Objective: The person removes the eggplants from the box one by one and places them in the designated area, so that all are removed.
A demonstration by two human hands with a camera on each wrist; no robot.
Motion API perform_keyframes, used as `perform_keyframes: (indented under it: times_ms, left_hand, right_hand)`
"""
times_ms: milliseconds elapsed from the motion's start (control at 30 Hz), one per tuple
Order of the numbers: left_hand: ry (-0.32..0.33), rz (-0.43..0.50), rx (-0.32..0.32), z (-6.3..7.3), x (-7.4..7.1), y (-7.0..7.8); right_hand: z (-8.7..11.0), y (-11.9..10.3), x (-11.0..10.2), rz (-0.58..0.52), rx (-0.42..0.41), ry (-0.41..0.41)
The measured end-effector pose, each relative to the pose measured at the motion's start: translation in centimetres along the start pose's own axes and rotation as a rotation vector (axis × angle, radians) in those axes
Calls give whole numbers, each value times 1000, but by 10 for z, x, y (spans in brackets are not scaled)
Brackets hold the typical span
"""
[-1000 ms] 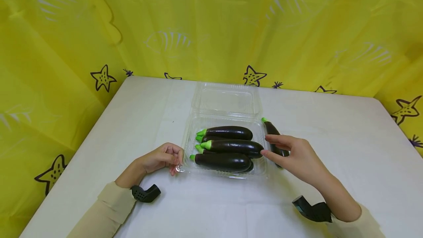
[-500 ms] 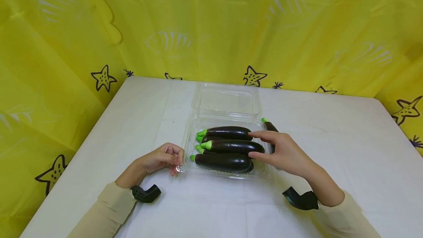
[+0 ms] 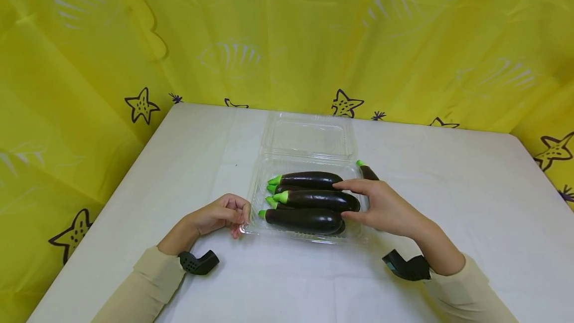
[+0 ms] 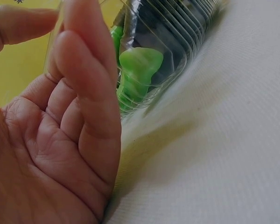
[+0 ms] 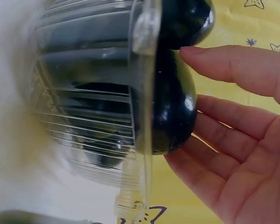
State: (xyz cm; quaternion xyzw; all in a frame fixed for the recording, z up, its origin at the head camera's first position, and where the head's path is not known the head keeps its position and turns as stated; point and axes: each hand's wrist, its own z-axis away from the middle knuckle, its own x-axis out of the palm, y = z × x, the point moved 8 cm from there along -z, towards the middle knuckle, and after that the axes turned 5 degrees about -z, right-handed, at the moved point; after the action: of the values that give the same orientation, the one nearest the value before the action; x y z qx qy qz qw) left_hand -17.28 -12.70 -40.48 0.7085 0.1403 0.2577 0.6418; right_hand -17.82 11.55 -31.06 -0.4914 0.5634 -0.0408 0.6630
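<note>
A clear plastic clamshell box [image 3: 309, 238] lies unfolded on the table, holding several dark eggplants with green stems. My left hand [image 3: 221, 215] pinches the front left corner of the box; in the left wrist view its thumb and fingers [image 4: 81, 56] meet at the thin clear rim. My right hand [image 3: 381, 208] grips the rounded end of the upper middle eggplant [image 3: 320, 199], thumb on the near side and fingers on the far side. The right wrist view shows that eggplant [image 5: 175, 107] above the rim, with the thumb by the neighbouring front eggplant [image 5: 184, 21].
One loose eggplant [image 3: 367, 171] lies just right of the box, partly hidden behind my right hand. The clear lid [image 3: 309, 136] is folded back flat behind the box. A yellow patterned curtain [image 3: 287, 39] borders the white table [image 3: 448, 188].
My right hand has moved left from beside the loose eggplant to the box, its thumb and fingers now around an eggplant's end. The left hand stays on the corner.
</note>
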Motion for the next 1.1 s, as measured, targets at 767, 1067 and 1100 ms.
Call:
perform_keyframes:
  times_ms: [767,1067,1100]
  left_hand:
    - [-2,6,6,0,1,1]
    - [-8,4,0,-1,1,0]
    - [-8,5,-1,-1,1,0]
  right_hand:
    - [-2,5,9,19,-3,0]
    - [5,0,-13,20,1,147]
    - [6,0,-15,15,3,159]
